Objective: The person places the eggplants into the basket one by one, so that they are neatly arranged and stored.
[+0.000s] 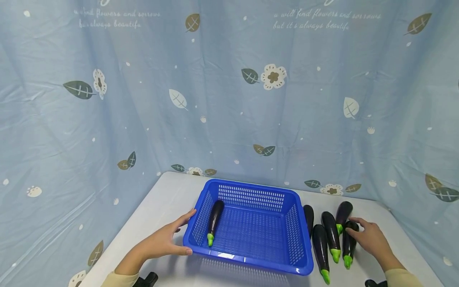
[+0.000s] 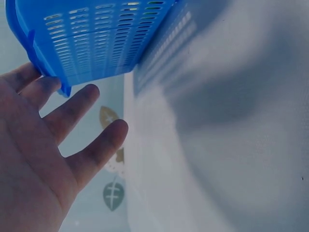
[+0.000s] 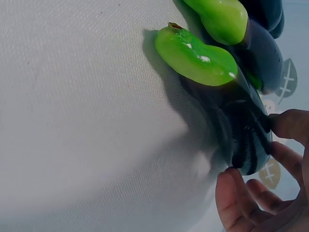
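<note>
A blue plastic basket with slotted walls stands on the white table, with one dark eggplant lying along its left side. My left hand touches the basket's left rim, thumb and fingers spread wide. In the left wrist view, the fingers are mostly straight beside the basket wall. Right of the basket, my right hand holds the rounded end of the rightmost eggplant between thumb and fingers. That eggplant rests on the table, its green stem end pointing away from the hand.
Several more eggplants lie close together between the basket and my right hand; one is partly hidden by the basket's rim. A blue patterned curtain surrounds the white table at the back and sides.
</note>
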### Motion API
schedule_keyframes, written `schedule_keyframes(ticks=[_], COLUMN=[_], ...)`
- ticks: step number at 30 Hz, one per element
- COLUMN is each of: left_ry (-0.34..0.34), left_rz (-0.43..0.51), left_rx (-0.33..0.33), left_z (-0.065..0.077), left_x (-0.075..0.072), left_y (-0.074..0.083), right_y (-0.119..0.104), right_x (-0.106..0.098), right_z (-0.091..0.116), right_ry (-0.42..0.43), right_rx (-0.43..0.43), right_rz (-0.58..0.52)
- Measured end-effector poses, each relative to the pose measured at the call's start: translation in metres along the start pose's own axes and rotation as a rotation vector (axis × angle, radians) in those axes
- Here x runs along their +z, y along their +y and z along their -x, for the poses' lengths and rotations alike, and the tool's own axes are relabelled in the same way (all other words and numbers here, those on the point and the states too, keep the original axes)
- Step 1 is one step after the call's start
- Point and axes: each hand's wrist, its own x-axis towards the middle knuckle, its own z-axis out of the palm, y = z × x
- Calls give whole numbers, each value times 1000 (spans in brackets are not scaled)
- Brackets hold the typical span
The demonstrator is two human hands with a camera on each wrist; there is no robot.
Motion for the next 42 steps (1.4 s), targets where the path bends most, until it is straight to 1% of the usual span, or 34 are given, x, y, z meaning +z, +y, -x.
schedule_keyframes(ticks=[2,10,19,25,32,36,42], left_ry=[3,8,5,-5,-6,-9,-19], left_rz=[-1,-2,4,22,30,31,25], left_rx=[-7,-18,-22,-25,14,11,20], left_z=[1,4,7,7,6,7,6], left_x=[0,0,1,3,2,2,3], left_y=[-1,0,0,-2,-2,-2,-2], right_y=[1,2,2,4,1,-3,-5], right_x=[1,6,8,8,4,0,-4], right_z=[0,2,1,-1,0,0,0], right_ry=[-3,-34,-31,-36,-1,19,67], right_rx=[1,49,34,42,42,28,8], right_rz=[-5,-91,-105,-102,-74,-73,-30])
